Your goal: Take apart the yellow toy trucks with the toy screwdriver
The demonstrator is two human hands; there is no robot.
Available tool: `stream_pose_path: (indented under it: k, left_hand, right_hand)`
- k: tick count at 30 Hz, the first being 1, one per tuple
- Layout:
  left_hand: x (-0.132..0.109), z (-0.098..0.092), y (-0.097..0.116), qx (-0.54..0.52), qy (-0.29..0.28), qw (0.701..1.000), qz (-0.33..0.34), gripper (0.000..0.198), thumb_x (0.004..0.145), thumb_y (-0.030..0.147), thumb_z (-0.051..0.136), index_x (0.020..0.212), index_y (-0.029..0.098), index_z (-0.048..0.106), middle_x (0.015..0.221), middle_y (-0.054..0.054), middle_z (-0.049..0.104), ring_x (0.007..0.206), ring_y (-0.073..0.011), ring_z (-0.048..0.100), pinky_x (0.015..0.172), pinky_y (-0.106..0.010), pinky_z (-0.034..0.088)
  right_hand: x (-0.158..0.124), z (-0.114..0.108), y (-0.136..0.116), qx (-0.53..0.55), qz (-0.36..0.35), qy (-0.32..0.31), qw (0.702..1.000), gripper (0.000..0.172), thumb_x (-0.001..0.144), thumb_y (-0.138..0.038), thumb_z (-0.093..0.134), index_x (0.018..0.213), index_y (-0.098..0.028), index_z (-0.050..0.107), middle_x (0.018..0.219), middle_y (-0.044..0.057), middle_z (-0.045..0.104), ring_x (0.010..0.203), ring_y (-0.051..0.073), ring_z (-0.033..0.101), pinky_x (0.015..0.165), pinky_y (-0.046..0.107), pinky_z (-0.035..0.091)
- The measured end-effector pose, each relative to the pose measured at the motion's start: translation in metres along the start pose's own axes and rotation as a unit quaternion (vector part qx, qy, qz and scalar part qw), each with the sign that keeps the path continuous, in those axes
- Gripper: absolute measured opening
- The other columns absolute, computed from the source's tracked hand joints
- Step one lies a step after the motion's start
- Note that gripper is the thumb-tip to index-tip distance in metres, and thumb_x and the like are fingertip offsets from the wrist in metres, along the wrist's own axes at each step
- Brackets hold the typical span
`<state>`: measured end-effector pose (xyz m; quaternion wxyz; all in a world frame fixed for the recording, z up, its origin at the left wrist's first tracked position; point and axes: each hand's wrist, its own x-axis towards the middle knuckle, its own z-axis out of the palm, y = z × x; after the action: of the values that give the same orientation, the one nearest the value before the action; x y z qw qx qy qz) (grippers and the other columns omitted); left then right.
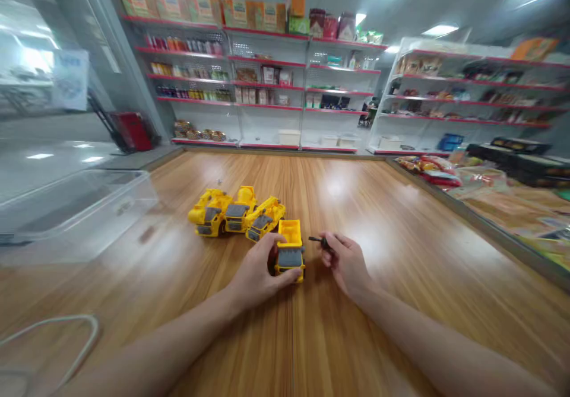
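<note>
My left hand is closed round a yellow toy dump truck with a grey windscreen, which stands on the wooden table. The fingers lie along its left side and the thumb reaches across its front. Just right of the truck, my right hand pinches a small black piece with a thin shaft. The shaft points left toward the truck, apart from it; its exact kind is unclear. Left of the dump truck stand a yellow toy crane truck, a yellow toy mixer truck and another yellow toy vehicle.
A clear plastic bin sits at the table's left side. A pale cable curves at the lower left. Packaged goods lie beyond a raised edge on the right. Stocked shelves line the back.
</note>
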<state>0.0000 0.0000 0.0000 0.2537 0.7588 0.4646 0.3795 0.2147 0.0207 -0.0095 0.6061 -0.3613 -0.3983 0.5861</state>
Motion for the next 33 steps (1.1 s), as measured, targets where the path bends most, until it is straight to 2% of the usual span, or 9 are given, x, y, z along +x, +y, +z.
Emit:
stream_pose_path:
  k: [3,7,13,20,25,29,31,33]
  left_hand:
    - [0.000,0.001,-0.001,0.003,0.010,1.000,-0.007,0.047,0.078,0.050,0.070,0.106,0.021,0.046,0.081,0.001,0.054,0.071,-0.0148,0.055,0.064,-0.027,0.046]
    - [-0.001,-0.001,-0.001,0.026,0.008,0.999,0.021,0.047,0.077,0.051,0.071,0.105,0.021,0.047,0.084,0.000,0.052,0.073,-0.0152,0.053,0.066,-0.028,0.045]
    - [0.001,-0.009,0.005,0.041,0.004,0.995,0.091,0.042,0.076,0.046,0.073,0.101,0.021,0.050,0.096,-0.004,0.050,0.091,-0.0193,0.052,0.080,-0.032,0.045]
    - [-0.001,-0.011,-0.001,0.033,-0.016,0.995,0.090,0.044,0.073,0.044,0.076,0.100,0.021,0.051,0.112,-0.008,0.043,0.108,-0.0238,0.051,0.097,-0.039,0.045]
    - [-0.006,-0.015,-0.001,0.022,-0.027,0.997,0.074,0.046,0.072,0.042,0.077,0.102,0.022,0.049,0.130,-0.011,0.038,0.127,-0.0282,0.043,0.105,-0.041,0.041]
    - [-0.006,-0.018,0.004,0.030,-0.018,0.997,0.070,0.045,0.070,0.043,0.078,0.097,0.022,0.049,0.130,-0.010,0.040,0.129,-0.0284,0.041,0.108,-0.042,0.037]
    - [-0.005,-0.018,0.005,0.026,-0.016,0.997,0.067,0.046,0.069,0.044,0.079,0.096,0.021,0.050,0.130,-0.010,0.041,0.128,-0.0283,0.042,0.109,-0.042,0.037]
    - [-0.005,-0.019,0.004,0.024,-0.014,0.997,0.066,0.046,0.069,0.044,0.079,0.096,0.021,0.050,0.129,-0.010,0.041,0.128,-0.0281,0.042,0.108,-0.042,0.037]
  right_hand:
    - [-0.005,0.000,-0.001,0.002,0.022,-0.001,1.000,0.030,0.082,-0.044,0.070,0.085,-0.014,0.067,0.059,-0.003,0.052,0.043,0.004,0.037,0.040,0.018,0.025]
    - [-0.013,0.000,-0.001,-0.017,0.046,-0.013,0.999,0.031,0.085,-0.046,0.066,0.082,-0.016,0.064,0.052,-0.008,0.038,0.041,0.003,0.027,0.039,0.017,0.017]
    - [-0.018,0.004,0.000,-0.046,0.045,-0.012,0.998,0.031,0.087,-0.045,0.063,0.081,-0.015,0.062,0.051,-0.009,0.036,0.042,0.003,0.024,0.039,0.017,0.015]
    - [-0.018,0.003,-0.004,-0.099,0.042,-0.032,0.994,0.030,0.086,-0.045,0.063,0.088,-0.016,0.063,0.057,-0.007,0.040,0.045,0.005,0.032,0.039,0.017,0.022]
    - [-0.019,-0.010,-0.005,-0.184,0.018,-0.077,0.980,0.033,0.088,-0.044,0.061,0.106,-0.016,0.065,0.059,-0.006,0.045,0.047,0.008,0.042,0.043,0.021,0.034]
    - [-0.020,-0.014,-0.007,-0.245,0.014,-0.100,0.964,0.034,0.092,-0.043,0.055,0.112,-0.017,0.065,0.061,-0.004,0.048,0.049,0.010,0.045,0.046,0.023,0.036]
    - [-0.021,-0.012,-0.009,-0.307,-0.025,-0.106,0.946,0.031,0.094,-0.041,0.052,0.108,-0.018,0.067,0.067,-0.001,0.055,0.058,0.013,0.053,0.053,0.025,0.043]
    - [-0.023,-0.010,-0.012,-0.371,-0.085,-0.116,0.918,0.027,0.095,-0.037,0.050,0.102,-0.019,0.068,0.081,0.004,0.064,0.076,0.017,0.062,0.069,0.029,0.049]
